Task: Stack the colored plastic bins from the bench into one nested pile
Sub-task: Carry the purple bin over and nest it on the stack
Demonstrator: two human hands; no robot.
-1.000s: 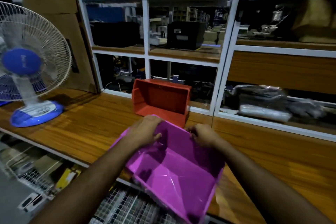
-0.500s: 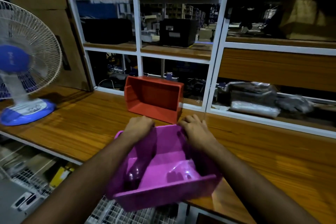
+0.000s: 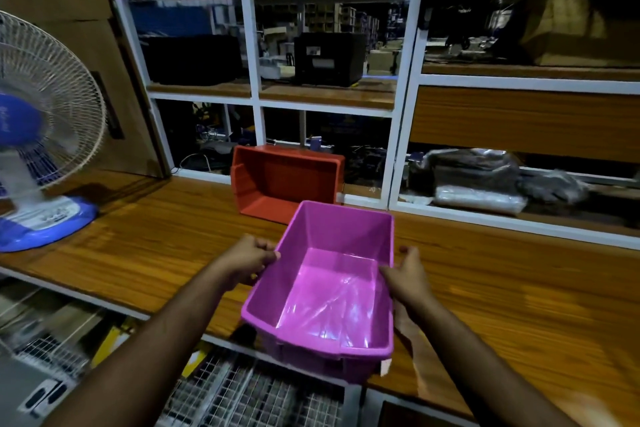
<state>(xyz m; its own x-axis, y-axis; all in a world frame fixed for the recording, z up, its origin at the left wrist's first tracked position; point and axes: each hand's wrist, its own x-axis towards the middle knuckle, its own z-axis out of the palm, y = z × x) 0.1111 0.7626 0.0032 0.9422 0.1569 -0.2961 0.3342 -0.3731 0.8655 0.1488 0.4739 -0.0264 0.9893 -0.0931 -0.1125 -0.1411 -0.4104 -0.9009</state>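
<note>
A pink plastic bin (image 3: pixel 325 291) sits upright at the near edge of the wooden bench (image 3: pixel 156 246), its open top facing me and its front overhanging the edge. My left hand (image 3: pixel 247 262) grips its left wall near the rim. My right hand (image 3: pixel 407 276) grips its right wall, thumb inside. Behind it, a red bin (image 3: pixel 284 180) lies tilted against the white shelf frame, its opening turned toward me. The two bins are apart.
A white and blue table fan (image 3: pixel 38 135) stands on the bench at far left. White shelving (image 3: pixel 401 107) with dark boxes and bagged items runs along the back. Wire racks (image 3: pixel 242 392) lie below the bench's front edge.
The pink bin has been turned in my hands from tilted and upended to upright with its opening up. My hands shifted from its far rim to its two side walls.
</note>
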